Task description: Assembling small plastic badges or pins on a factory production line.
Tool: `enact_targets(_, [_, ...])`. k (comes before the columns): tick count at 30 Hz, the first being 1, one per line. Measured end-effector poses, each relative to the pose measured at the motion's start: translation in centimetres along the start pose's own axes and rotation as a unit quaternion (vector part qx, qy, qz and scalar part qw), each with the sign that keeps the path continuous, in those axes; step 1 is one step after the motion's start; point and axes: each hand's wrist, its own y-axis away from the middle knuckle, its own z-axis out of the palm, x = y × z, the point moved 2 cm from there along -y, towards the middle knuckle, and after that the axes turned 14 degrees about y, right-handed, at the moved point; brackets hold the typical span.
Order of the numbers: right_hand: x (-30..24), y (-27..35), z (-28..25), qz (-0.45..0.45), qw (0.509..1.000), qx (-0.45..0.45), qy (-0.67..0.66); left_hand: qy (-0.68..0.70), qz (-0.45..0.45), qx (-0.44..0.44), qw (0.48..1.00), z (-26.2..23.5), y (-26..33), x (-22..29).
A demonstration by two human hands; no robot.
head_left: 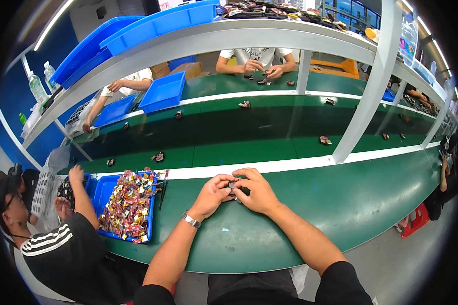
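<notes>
Over the green bench top, my left hand (211,195) and my right hand (258,192) meet with fingertips curled inward. Between them they hold a small dark part (232,186), mostly covered by the fingers, so its exact kind cannot be made out. A metal-band watch (191,219) circles my left wrist. To the left of my hands, a blue tray (150,223) is heaped with small parts (127,203) in red, yellow and silver. Dark tweezers (163,192) lie along the tray's right side.
A white rail (269,167) divides my bench (290,244) from the green conveyor (213,129), which carries scattered small parts. A grey post (366,96) rises at right, supporting a shelf with blue bins (160,28). One co-worker (61,249) sits close at left; others work across.
</notes>
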Motion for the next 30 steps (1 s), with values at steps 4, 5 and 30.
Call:
enact_targets(4, [-0.1,0.0,0.0,-0.025,0.998,-0.03,-0.049,-0.006,-0.003,0.012,1.0,-0.8,-0.1,-0.6])
enact_targets(5, [0.0,0.1,0.0,-0.023,0.998,-0.027,-0.048,-0.008,-0.005,0.009,1.0,-0.7,-0.2,-0.6])
enact_targets(30, [-0.2,0.7,0.9,0.018,0.998,0.051,-0.014,0.049,0.016,0.009,0.999,-0.6,-0.3,-0.6])
